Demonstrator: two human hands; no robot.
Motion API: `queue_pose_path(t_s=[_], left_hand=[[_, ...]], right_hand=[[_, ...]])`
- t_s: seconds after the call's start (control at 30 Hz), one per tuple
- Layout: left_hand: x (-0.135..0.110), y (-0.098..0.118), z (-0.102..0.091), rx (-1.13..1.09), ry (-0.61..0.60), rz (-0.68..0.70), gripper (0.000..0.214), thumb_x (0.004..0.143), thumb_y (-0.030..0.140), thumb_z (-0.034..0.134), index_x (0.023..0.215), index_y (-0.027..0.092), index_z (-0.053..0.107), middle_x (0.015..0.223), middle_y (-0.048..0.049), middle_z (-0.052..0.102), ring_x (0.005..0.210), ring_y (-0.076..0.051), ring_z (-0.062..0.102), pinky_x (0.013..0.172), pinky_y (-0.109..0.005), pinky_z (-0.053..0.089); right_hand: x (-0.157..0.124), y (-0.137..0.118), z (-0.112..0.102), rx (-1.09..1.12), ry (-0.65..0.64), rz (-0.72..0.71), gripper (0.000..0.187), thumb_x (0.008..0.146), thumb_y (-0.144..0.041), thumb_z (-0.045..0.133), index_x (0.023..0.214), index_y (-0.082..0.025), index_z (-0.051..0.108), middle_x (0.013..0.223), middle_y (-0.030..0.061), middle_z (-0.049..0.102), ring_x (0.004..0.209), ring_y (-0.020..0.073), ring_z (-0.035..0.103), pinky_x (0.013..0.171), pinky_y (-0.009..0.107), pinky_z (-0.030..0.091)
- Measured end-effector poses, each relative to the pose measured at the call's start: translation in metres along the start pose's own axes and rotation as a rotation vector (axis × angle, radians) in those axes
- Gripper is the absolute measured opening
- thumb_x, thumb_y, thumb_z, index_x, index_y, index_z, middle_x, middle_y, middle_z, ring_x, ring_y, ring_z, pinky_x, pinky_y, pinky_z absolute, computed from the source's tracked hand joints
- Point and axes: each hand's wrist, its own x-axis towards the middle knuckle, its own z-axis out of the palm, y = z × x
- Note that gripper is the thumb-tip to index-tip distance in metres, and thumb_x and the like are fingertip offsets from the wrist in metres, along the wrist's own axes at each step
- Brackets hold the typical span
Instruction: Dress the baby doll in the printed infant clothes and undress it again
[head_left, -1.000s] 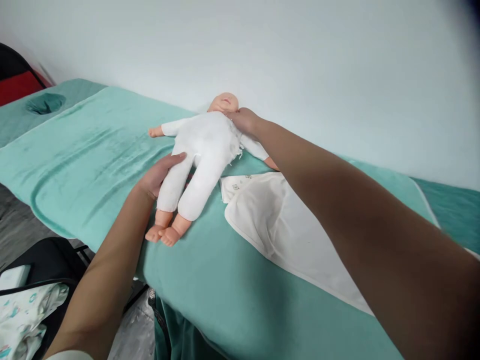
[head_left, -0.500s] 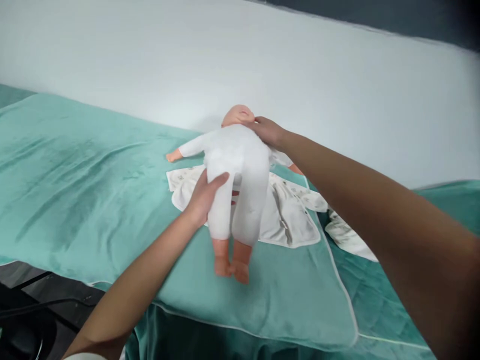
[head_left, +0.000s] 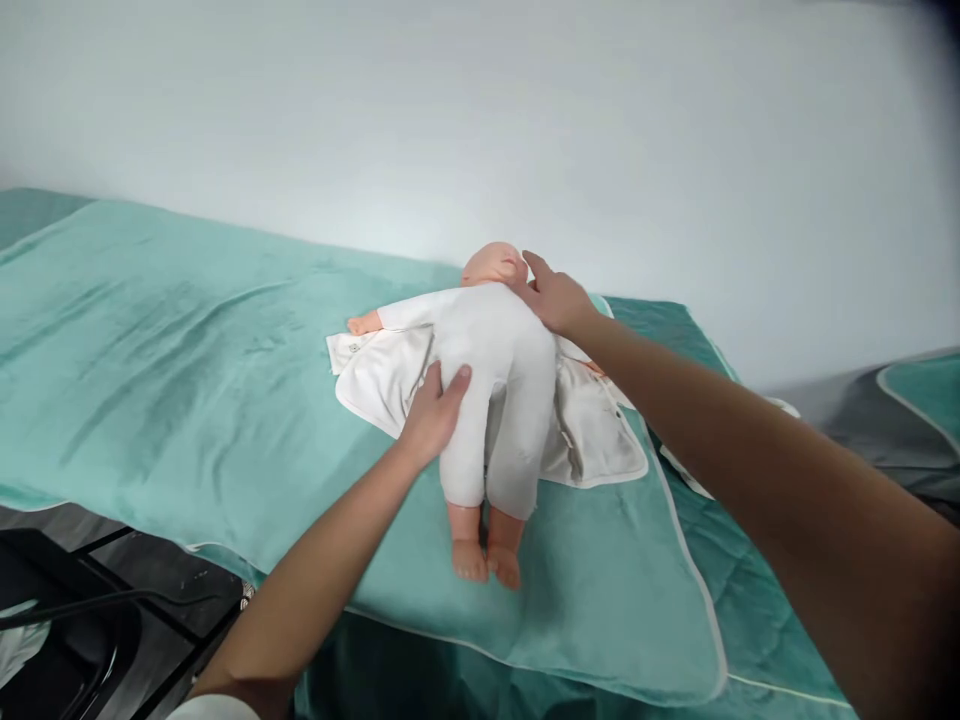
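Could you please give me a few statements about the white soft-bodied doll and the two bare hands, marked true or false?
The white soft-bodied doll has its bare pinkish feet farther from the pale wall than its head. True.
The right hand is at the doll's feet. False: it is beside the doll's head.
The left hand touches the doll's upper leg. True.
The doll is wearing the white fabric garment. False: the garment is spread on the teal plush blanket, partly hidden by the doll.

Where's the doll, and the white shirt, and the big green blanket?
Doll [head_left: 491, 345]: head camera view, on its white belly.
White shirt [head_left: 606, 432]: head camera view, spread part, picture right.
Green blanket [head_left: 202, 375]: head camera view, bare part, picture left.
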Motion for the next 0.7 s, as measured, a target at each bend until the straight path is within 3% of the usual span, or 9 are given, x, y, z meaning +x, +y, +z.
queue_pose_path(t_s=[0.07,0.17,0.33,0.43,0.5,0.6,0.7], left_hand=[[0.008,-0.003,-0.002,0.155,0.054,0.049,0.048,0.102,0.063,0.042,0.097,0.021,0.066,0.105,-0.0104,0.075,0.106,-0.028,0.068,0.098,-0.042,0.049],[0.019,-0.008,-0.004,0.349,0.126,0.120,0.053,0.106,0.058,0.031,0.078,0.021,0.058,0.081,-0.0091,0.070,0.086,-0.026,0.066,0.084,-0.040,0.048],[0.031,-0.014,-0.005,0.685,0.130,0.221,0.053,0.109,0.048,0.024,0.090,0.019,0.064,0.084,-0.0161,0.070,0.081,-0.031,0.067,0.076,-0.044,0.045],[0.042,-0.014,-0.012,0.938,0.111,0.245,0.049,0.109,0.042,0.025,0.107,0.016,0.067,0.096,-0.0193,0.070,0.088,-0.032,0.069,0.077,-0.044,0.047],[0.051,-0.013,-0.018,1.055,0.108,0.281,0.038,0.109,0.032,0.031,0.112,0.016,0.066,0.106,-0.0190,0.070,0.101,-0.033,0.067,0.079,-0.043,0.047],[0.066,-0.015,-0.029,1.167,0.160,0.351,0.023,0.102,0.023,0.047,0.116,0.016,0.064,0.126,-0.0188,0.065,0.119,-0.035,0.059,0.086,-0.044,0.048],[0.080,-0.018,-0.040,1.206,0.241,0.340,0.022,0.098,0.028,0.056,0.115,0.018,0.064,0.126,-0.0177,0.064,0.117,-0.035,0.058,0.086,-0.043,0.048]], right_hand=[[-0.005,-0.020,-0.010,-0.215,0.077,-0.081,0.068,0.101,-0.058,0.039,0.153,-0.014,0.045,0.104,0.0189,0.076,0.102,0.0407,0.069,0.093,0.057,0.048],[-0.012,-0.064,-0.010,-0.281,0.113,-0.252,0.050,0.105,-0.043,0.033,0.137,-0.016,0.059,0.115,0.0179,0.073,0.105,0.0360,0.067,0.090,0.049,0.048],[-0.009,-0.133,0.037,-0.408,-0.149,-0.605,0.039,0.102,-0.039,0.047,0.128,-0.014,0.062,0.134,0.0187,0.064,0.118,0.0347,0.059,0.091,0.044,0.046],[0.001,-0.152,0.065,-0.516,-0.281,-0.576,0.044,0.100,-0.045,0.055,0.129,-0.013,0.060,0.132,0.0199,0.065,0.121,0.0359,0.059,0.097,0.047,0.045],[0.007,-0.156,0.073,-0.537,-0.327,-0.502,0.046,0.099,-0.046,0.057,0.131,-0.013,0.059,0.129,0.0201,0.067,0.119,0.0355,0.061,0.097,0.047,0.046],[0.010,-0.151,0.068,-0.499,-0.312,-0.452,0.043,0.100,-0.045,0.055,0.130,-0.014,0.059,0.124,0.0186,0.070,0.113,0.0345,0.065,0.092,0.044,0.047],[0.006,-0.140,0.052,-0.436,-0.257,-0.413,0.046,0.100,-0.051,0.052,0.129,-0.016,0.058,0.119,0.0178,0.072,0.107,0.0349,0.067,0.085,0.043,0.048]])
